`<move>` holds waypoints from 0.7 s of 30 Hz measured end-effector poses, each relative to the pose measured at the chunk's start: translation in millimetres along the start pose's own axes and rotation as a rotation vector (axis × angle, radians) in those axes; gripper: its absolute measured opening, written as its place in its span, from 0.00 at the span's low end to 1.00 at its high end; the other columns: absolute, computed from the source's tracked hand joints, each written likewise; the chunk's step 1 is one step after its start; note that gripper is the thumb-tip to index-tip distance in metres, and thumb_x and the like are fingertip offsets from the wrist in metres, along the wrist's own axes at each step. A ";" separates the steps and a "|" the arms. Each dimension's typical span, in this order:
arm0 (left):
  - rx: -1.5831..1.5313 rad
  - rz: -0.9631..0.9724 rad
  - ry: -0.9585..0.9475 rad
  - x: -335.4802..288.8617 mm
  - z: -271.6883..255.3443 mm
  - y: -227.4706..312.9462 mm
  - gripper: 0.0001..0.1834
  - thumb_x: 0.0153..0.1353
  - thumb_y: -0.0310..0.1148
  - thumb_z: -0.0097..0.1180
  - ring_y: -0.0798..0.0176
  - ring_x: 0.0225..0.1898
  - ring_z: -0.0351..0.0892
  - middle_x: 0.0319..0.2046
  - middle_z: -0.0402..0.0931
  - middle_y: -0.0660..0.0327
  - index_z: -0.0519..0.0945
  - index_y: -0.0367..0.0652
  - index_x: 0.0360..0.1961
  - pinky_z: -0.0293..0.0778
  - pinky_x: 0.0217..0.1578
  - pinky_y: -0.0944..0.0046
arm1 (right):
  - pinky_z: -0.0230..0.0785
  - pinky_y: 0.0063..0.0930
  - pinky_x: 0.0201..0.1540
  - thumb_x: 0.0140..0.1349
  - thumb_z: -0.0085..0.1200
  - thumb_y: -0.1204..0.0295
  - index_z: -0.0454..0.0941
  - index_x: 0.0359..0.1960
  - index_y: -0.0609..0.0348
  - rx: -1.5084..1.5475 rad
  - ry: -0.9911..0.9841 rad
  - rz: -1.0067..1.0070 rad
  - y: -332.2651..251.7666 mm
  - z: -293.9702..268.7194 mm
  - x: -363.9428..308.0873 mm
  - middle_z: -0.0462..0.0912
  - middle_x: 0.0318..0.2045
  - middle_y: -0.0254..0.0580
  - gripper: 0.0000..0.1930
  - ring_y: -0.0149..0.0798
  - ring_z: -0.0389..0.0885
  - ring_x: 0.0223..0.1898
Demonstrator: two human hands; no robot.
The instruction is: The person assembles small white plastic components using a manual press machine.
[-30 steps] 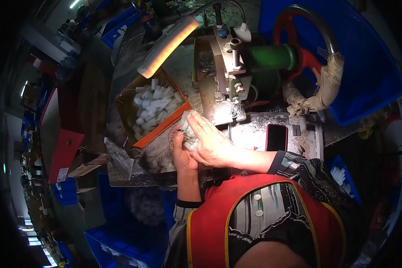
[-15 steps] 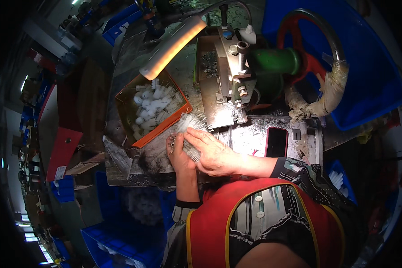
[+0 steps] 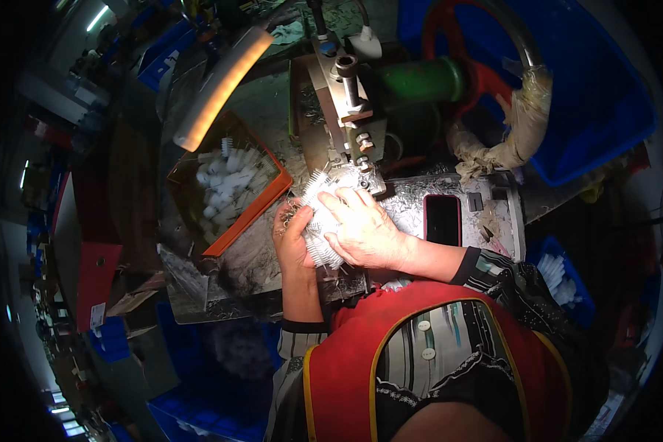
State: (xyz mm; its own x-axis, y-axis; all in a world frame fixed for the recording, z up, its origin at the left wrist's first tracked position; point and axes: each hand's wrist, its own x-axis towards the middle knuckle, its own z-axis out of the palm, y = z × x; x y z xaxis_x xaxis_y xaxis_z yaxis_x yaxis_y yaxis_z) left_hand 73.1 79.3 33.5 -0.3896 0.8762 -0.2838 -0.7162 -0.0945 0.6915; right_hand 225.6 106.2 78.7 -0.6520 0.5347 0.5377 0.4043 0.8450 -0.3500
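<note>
A bunch of small white bristle brushes with thin wire ends is held between my two hands, at the front of the bench. My left hand is closed round the bunch from the left, its thumb lying across the brushes. From the right, my right hand is closed on the same bunch, fingers bent over its top. Bristles and wire ends poke out above and below the hands. Just beyond them is the brightly lit metal head of a bench machine.
An orange-rimmed bin of white brushes stands at the left under a lit lamp. The machine has a green shaft and a red handwheel with a wrapped rim. A phone lies right of my hands. Blue crates stand around.
The view has shifted, so the bench and machine sit farther left and higher. My right hand's fingers have spread and moved up over the bunch; more of the brushes shows between my hands.
</note>
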 end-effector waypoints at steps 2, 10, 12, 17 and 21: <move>0.133 0.041 0.035 0.1 6.5 2.7 0.13 0.50 0.16 0.54 0.64 0.31 0.78 0.32 0.76 0.57 0.73 0.36 0.38 0.77 0.35 0.65 | 0.58 0.43 0.55 0.51 0.53 0.66 0.72 0.45 0.69 -0.057 -0.097 -0.034 4.9 -1.8 -6.6 0.70 0.51 0.56 0.22 0.53 0.66 0.53; 0.278 0.036 -0.020 0.6 9.9 9.1 0.12 0.49 0.18 0.57 0.65 0.29 0.77 0.29 0.76 0.58 0.74 0.36 0.37 0.76 0.30 0.67 | 0.64 0.41 0.51 0.51 0.52 0.72 0.77 0.37 0.64 0.169 0.114 -0.033 16.6 1.4 -7.7 0.75 0.45 0.51 0.12 0.50 0.72 0.45; 0.246 0.027 -0.023 1.6 7.3 10.3 0.12 0.49 0.18 0.56 0.64 0.29 0.78 0.29 0.76 0.57 0.74 0.36 0.37 0.77 0.30 0.66 | 0.67 0.40 0.49 0.49 0.52 0.73 0.77 0.34 0.64 0.102 0.099 -0.107 24.0 -9.9 -2.4 0.76 0.44 0.50 0.11 0.49 0.74 0.42; 0.169 -0.028 -0.071 -6.3 13.0 17.1 0.12 0.49 0.17 0.54 0.62 0.29 0.79 0.30 0.77 0.53 0.73 0.34 0.37 0.79 0.30 0.64 | 0.68 0.35 0.50 0.55 0.52 0.73 0.72 0.43 0.71 0.110 0.029 0.147 38.2 -20.0 -0.4 0.75 0.47 0.58 0.16 0.52 0.76 0.44; 0.213 -0.073 -0.118 -7.5 9.9 19.4 0.13 0.49 0.17 0.53 0.62 0.28 0.80 0.30 0.77 0.53 0.73 0.34 0.38 0.79 0.29 0.64 | 0.66 0.35 0.53 0.59 0.51 0.68 0.68 0.51 0.70 0.382 -0.092 0.381 44.9 -20.1 2.7 0.73 0.49 0.59 0.22 0.51 0.74 0.50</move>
State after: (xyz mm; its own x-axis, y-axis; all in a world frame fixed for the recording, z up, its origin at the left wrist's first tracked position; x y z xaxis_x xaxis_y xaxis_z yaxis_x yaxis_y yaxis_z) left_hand 67.9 75.6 55.6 -0.2619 0.9273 -0.2673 -0.5970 0.0620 0.7998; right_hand 254.9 145.9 79.8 -0.5655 0.7844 0.2548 0.3721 0.5183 -0.7700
